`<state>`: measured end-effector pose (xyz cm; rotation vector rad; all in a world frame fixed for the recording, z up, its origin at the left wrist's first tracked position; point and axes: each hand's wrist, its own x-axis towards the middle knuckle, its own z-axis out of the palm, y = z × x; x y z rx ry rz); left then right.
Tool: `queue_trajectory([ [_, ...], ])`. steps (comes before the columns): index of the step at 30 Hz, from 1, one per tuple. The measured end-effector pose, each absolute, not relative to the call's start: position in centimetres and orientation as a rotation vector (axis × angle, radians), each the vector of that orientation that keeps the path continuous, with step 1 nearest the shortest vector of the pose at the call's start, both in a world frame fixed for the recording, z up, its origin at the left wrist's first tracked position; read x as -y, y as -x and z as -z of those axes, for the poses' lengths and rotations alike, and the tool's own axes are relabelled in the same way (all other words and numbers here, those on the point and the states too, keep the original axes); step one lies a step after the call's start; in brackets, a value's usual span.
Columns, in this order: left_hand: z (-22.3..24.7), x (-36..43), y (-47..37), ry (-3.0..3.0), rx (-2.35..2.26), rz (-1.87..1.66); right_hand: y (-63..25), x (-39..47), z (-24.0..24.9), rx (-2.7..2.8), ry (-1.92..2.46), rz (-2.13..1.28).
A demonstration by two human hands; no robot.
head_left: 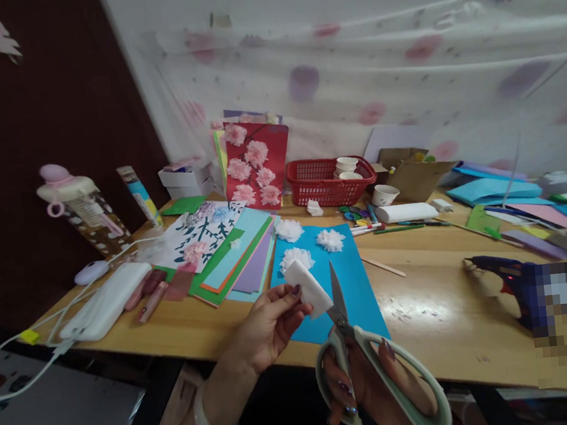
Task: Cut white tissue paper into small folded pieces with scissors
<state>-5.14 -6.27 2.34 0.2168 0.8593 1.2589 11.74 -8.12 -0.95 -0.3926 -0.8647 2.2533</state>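
Observation:
My left hand point(274, 320) pinches a folded white paper point(307, 290) between thumb and fingers. My right hand point(370, 384) has its fingers through the handles of large scissors point(343, 327). The scissor blades are spread, and the paper's lower right corner lies at them. Beneath and behind the hands is a blue sheet point(357, 279). On its upper part are three white ruffled paper flowers, one at the upper left point(289, 230), one at the right point(330, 240) and one just behind the held paper point(296, 259).
Colored sheets point(238, 263) and a white power bank point(109, 303) lie left. A red basket point(306, 193) with cups and a red flower card point(259, 165) stand behind. At right are a glue gun point(514, 284) and a wooden stick point(384, 267).

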Motion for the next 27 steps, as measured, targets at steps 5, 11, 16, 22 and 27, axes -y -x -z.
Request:
queue_trajectory([
  [5, -2.4, 6.2, 4.6, -0.321, -0.946, -1.316, -12.0, 8.2, 2.1, 0.867, 0.435, -2.235],
  [11, -1.8, 6.2, 4.6, -0.434, -0.964, -1.384, -11.9, 8.2, 1.6, 0.877, 0.469, -2.261],
  [16, -1.5, 6.0, 4.7, -0.449, -0.962, -1.392, -11.8, 8.2, 1.4, 0.881, 0.436, -2.221],
  [22, -1.0, 5.9, 5.0, -0.603, -0.958, -1.399, -11.6, 8.2, 2.7, 0.893, 0.472, -2.175],
  [27, -0.7, 5.7, 5.4, -0.699, -0.978, -1.391, -11.5, 8.1, 2.7, 0.988, 0.508, -2.180],
])
